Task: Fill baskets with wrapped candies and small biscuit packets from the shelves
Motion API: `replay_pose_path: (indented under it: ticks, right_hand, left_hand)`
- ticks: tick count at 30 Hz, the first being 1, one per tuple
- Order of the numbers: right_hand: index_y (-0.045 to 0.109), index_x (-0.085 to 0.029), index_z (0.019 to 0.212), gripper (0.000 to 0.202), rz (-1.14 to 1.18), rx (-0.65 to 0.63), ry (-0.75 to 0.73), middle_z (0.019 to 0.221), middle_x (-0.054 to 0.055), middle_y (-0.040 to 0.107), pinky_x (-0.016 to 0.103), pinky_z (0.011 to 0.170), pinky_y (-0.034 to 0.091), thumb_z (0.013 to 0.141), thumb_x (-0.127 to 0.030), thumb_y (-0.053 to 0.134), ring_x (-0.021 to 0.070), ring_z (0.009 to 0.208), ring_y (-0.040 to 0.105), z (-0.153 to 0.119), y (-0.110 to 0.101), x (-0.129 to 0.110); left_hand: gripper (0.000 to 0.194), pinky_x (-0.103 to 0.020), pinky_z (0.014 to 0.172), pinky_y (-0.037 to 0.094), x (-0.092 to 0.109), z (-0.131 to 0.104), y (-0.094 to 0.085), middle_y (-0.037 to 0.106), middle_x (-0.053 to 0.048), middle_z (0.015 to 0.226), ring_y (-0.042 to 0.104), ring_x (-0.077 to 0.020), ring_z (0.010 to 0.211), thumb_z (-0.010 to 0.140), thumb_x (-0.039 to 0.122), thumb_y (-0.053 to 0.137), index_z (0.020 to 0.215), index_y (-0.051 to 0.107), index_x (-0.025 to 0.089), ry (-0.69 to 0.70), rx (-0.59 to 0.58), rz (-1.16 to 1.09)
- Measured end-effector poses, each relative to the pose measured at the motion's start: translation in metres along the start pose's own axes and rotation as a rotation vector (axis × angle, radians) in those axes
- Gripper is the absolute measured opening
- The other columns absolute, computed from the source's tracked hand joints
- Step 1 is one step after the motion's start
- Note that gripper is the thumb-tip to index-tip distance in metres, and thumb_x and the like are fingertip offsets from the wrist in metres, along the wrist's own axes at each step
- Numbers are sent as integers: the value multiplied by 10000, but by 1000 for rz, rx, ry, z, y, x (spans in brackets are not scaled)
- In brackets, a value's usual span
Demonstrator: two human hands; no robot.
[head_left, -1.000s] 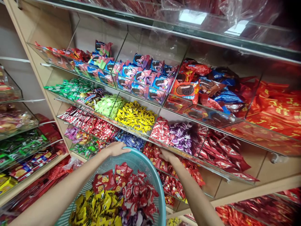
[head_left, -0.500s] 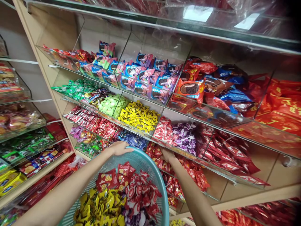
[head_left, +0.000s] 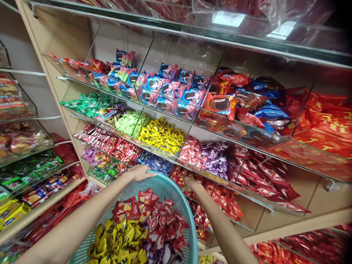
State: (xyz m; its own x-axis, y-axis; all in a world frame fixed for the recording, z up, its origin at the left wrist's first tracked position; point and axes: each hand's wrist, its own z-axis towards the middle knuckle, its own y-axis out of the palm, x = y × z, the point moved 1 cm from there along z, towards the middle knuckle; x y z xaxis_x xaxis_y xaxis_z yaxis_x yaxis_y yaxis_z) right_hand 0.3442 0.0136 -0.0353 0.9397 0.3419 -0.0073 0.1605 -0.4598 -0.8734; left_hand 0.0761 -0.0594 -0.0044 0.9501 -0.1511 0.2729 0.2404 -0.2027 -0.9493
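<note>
A teal plastic basket [head_left: 189, 216] stands before me, with my left hand [head_left: 141, 172] closed over its far rim. Inside lie yellow-wrapped candies [head_left: 119, 238], red packets with orange-slice pictures [head_left: 125, 209], red-and-white twist-wrapped candies [head_left: 166, 222] and a few purple-and-white ones [head_left: 158, 253]. My right hand [head_left: 191, 185] is at the bin of small red packets [head_left: 178, 174], just beyond the basket's right rim. Its fingers curl downward, their tips hidden. What they hold cannot be made out.
Clear-fronted shelf bins hold yellow candies [head_left: 162, 135], purple twist candies [head_left: 216, 157], blue-and-pink cookie packs [head_left: 165, 90] and red bags [head_left: 327, 121]. A clear shelf lip [head_left: 220, 178] runs above my right hand. Another stocked rack [head_left: 27, 176] stands at the left.
My right hand has drawn slightly left and down, toward the basket rim, and more of it shows. My left hand stays on the rim. The basket's contents look the same.
</note>
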Motion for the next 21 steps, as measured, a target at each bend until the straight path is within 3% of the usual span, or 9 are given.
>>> replay_pose_path:
  ticks: [4, 8, 12, 17, 21]
  right_hand:
    - [611, -112, 986, 503, -44, 13, 7, 1025, 169, 626, 313, 699, 487, 583, -403, 687, 268, 888, 618, -1, 0, -3]
    - [589, -110, 1054, 559, -113, 65, -2, 1159, 202, 549, 355, 825, 449, 552, -310, 730, 311, 1047, 543, -3, -1, -7]
    - [561, -149, 1107, 560, -153, 110, -34, 1261, 191, 465, 370, 855, 424, 579, -241, 723, 305, 1101, 505, -6, 1, -9]
    - [554, -171, 1085, 463, -147, 172, -74, 1205, 149, 516, 327, 841, 409, 646, -255, 674, 266, 1085, 516, -16, 2, 1]
    - [488, -152, 1141, 456, -122, 249, -66, 1129, 154, 560, 333, 836, 392, 725, -310, 587, 266, 1074, 516, -40, -5, 23]
  left_hand:
    - [704, -259, 606, 424, 1, -1, -3, 674, -68, 848, 629, -232, 769, 712, 773, 211, 870, 635, 233, -1, -15, -4]
    - [706, -261, 610, 426, 3, -2, -5, 674, -67, 867, 627, -234, 784, 713, 774, 201, 858, 636, 238, 7, -16, -3]
    - [719, -270, 624, 432, 2, -1, -4, 676, -79, 878, 626, -238, 780, 716, 773, 196, 886, 638, 232, 18, -11, 17]
    - [704, -253, 631, 428, 2, 0, -2, 678, -75, 884, 627, -222, 780, 724, 761, 217, 905, 642, 230, 17, -19, 9]
    - [696, -243, 621, 421, 3, -1, -3, 673, -71, 878, 624, -212, 778, 731, 751, 231, 912, 644, 221, 7, -32, 16]
